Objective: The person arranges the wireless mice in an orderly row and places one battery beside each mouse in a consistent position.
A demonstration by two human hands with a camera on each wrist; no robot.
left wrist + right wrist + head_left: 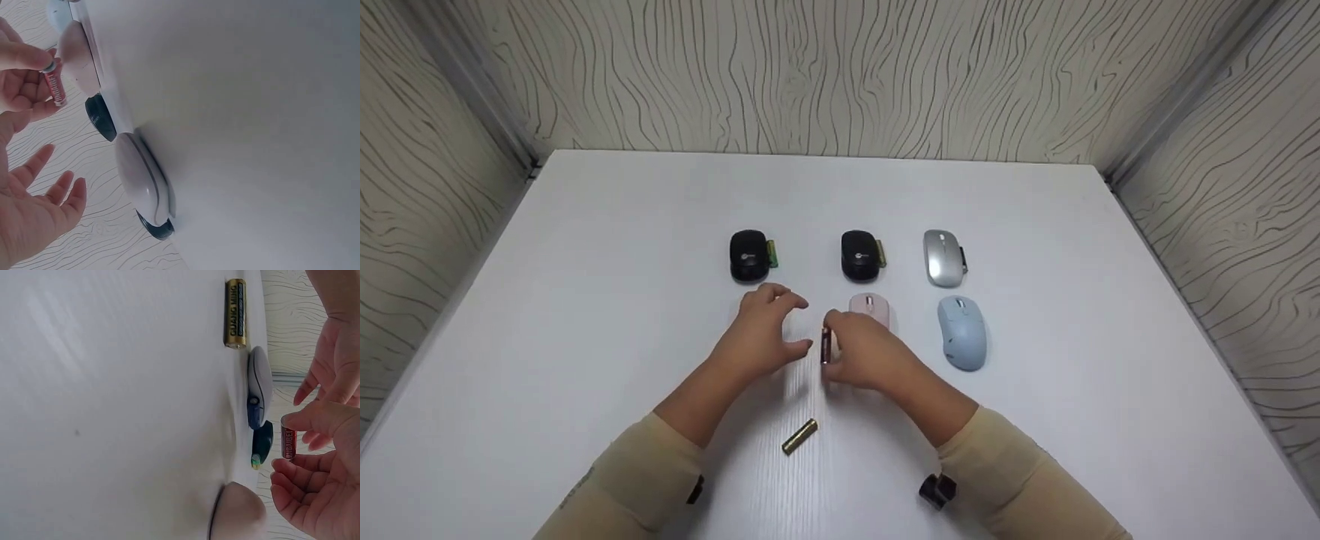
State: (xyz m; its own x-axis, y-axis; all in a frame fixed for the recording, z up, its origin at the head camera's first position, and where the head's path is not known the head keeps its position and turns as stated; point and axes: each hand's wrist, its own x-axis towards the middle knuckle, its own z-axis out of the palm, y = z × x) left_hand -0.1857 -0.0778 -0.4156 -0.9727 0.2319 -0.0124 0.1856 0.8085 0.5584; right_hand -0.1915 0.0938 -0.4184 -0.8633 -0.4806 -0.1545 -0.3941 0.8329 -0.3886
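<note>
Between thumb and fingertips, my right hand (870,351) pinches a red battery (288,437) by its two ends. In the head view the battery (826,346) is raised over the middle of the table. Facing it from the left is my left hand (754,337), fingers apart and bent loosely, with nothing in its grasp. A pale mouse (140,179) lies near my left hand and is hidden behind it in the head view. The pink mouse (870,304) is partly covered by my right hand. Closer to me, a gold battery (799,436) lies slantwise on the table.
Two black mice, one at left (749,256) and one in the middle (860,256), stand in the back row beside a silver mouse (944,258). Each has a battery at its right side. A light blue mouse (963,333) sits at the right on the white table (1080,315).
</note>
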